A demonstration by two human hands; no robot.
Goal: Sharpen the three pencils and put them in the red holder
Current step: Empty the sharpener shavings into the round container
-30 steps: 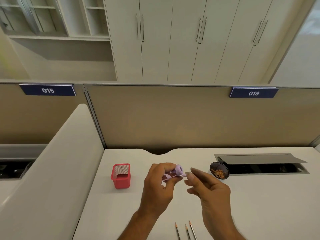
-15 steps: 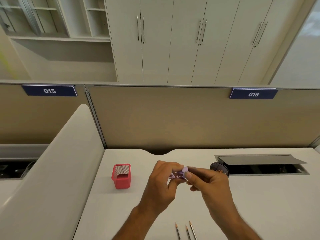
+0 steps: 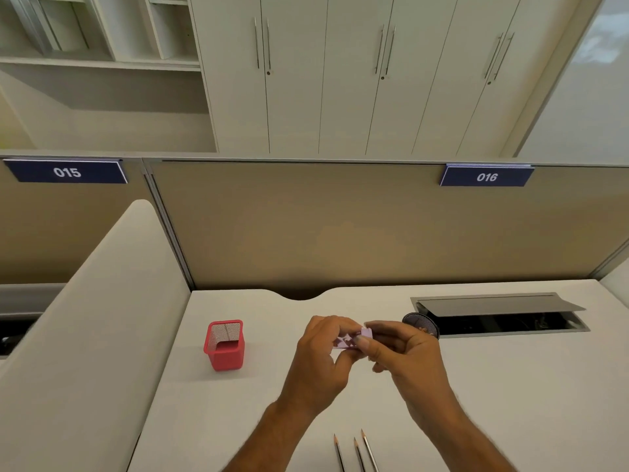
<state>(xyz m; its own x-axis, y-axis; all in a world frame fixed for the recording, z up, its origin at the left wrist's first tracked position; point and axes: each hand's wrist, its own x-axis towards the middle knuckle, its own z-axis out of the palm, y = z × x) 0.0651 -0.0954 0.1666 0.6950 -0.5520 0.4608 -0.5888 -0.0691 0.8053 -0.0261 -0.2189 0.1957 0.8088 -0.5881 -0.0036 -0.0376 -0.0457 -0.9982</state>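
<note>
Three pencils (image 3: 355, 453) flat, red holder (image 3: 224, 345) upright

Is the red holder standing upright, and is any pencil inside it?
Upright and empty: the red holder opens upward with nothing inside; three pencils lie on the desk.

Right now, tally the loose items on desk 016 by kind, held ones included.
Pencils: 3
Red mesh holder: 1
Purple sharpener, held by both hands: 1
Round dark dish, partly hidden behind the right hand: 1
Total: 6
</note>
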